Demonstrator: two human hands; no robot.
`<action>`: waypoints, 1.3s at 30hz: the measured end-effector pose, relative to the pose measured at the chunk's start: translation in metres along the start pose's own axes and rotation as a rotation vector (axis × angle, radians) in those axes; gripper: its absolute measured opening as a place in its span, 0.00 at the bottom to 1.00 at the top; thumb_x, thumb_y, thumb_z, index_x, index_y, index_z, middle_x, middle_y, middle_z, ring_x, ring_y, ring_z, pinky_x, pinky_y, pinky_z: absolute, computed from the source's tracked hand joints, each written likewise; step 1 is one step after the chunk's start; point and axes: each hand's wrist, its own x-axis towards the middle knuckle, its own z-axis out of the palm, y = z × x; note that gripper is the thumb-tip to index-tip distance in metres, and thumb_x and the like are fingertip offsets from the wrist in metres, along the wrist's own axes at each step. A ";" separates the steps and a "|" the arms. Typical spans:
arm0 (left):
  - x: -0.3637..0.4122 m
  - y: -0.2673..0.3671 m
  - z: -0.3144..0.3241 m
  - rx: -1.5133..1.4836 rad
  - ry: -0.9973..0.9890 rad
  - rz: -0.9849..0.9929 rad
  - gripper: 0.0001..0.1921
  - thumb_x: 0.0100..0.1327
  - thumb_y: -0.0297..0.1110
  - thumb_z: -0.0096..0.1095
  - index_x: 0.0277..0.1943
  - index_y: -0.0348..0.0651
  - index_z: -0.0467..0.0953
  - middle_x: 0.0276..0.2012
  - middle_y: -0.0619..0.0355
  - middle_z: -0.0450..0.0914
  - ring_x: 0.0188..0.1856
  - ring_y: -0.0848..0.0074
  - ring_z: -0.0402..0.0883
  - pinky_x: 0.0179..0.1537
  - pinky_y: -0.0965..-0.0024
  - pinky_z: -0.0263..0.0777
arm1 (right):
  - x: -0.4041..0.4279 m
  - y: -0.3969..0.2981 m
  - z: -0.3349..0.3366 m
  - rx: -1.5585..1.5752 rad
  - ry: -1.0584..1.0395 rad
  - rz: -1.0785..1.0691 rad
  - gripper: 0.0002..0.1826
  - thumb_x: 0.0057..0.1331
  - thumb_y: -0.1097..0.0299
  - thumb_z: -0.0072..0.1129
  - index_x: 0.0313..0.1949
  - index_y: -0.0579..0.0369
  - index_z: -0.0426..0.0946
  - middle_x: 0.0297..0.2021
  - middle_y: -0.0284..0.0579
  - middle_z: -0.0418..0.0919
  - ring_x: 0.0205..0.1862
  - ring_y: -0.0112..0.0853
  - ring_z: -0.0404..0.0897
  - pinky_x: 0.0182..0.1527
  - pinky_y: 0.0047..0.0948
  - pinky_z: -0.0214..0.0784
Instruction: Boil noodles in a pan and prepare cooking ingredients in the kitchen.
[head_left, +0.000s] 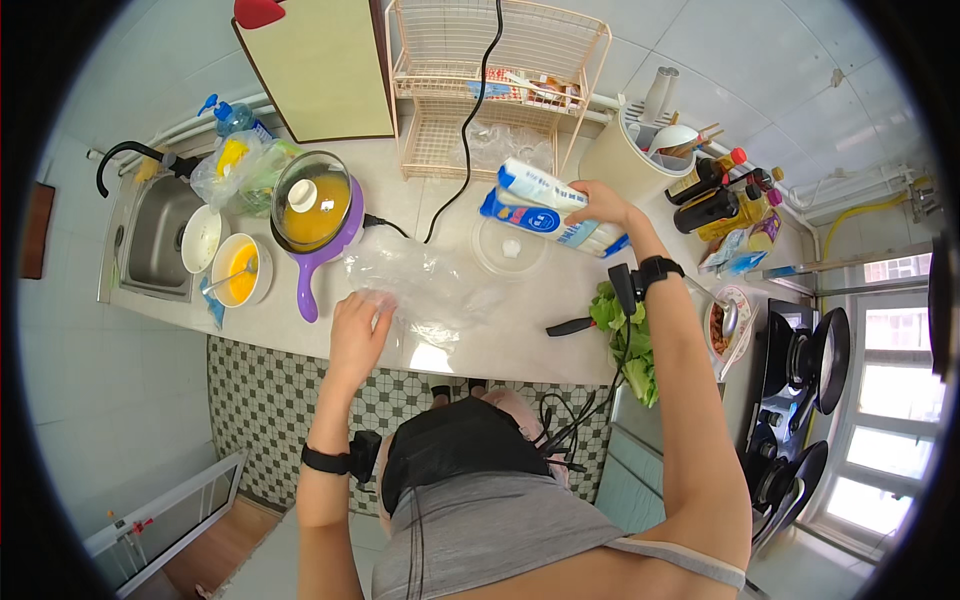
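My right hand (604, 206) grips a blue and white printed food package (551, 214), probably noodles, above the back of the counter. Beneath the package lies a round translucent plastic lid (501, 259) with a white knob. A crumpled clear plastic bag (420, 281) spreads over the middle of the counter, and my left hand (360, 330) pinches its left edge. Left of the bag stands a purple electric pot (309, 277) under a glass lid (311, 201), with yellow liquid inside. Leafy greens (634, 341) and a black-handled knife (570, 327) lie below my right forearm.
A bowl of beaten egg (259, 289) and a white bowl (201, 240) sit by the sink (157, 240). A black cord (463, 142) hangs before the wire rack (427, 142). Sauce bottles (709, 206), a patterned bowl of food (739, 311) and a gas stove (780, 375) occupy the right.
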 end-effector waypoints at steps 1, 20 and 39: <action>0.001 0.001 -0.001 -0.001 -0.023 -0.006 0.07 0.59 0.29 0.54 0.39 0.38 0.75 0.38 0.52 0.76 0.42 0.60 0.72 0.46 0.64 0.62 | 0.007 0.003 -0.003 0.000 0.003 -0.001 0.26 0.40 0.69 0.69 0.42 0.60 0.76 0.37 0.42 0.79 0.38 0.30 0.76 0.45 0.26 0.67; -0.009 0.010 -0.002 -0.048 -0.011 -0.088 0.05 0.59 0.28 0.55 0.38 0.39 0.76 0.38 0.53 0.76 0.43 0.60 0.71 0.48 0.65 0.62 | 0.039 -0.019 -0.002 -0.412 0.123 -0.046 0.31 0.48 0.65 0.66 0.51 0.52 0.65 0.40 0.52 0.77 0.43 0.44 0.75 0.46 0.35 0.67; -0.013 0.032 -0.046 -0.104 0.190 -0.088 0.06 0.56 0.25 0.56 0.38 0.39 0.76 0.38 0.52 0.75 0.44 0.59 0.71 0.48 0.64 0.62 | -0.014 -0.025 0.033 -0.671 0.568 -0.269 0.38 0.47 0.67 0.65 0.59 0.47 0.60 0.50 0.48 0.67 0.55 0.43 0.65 0.58 0.40 0.55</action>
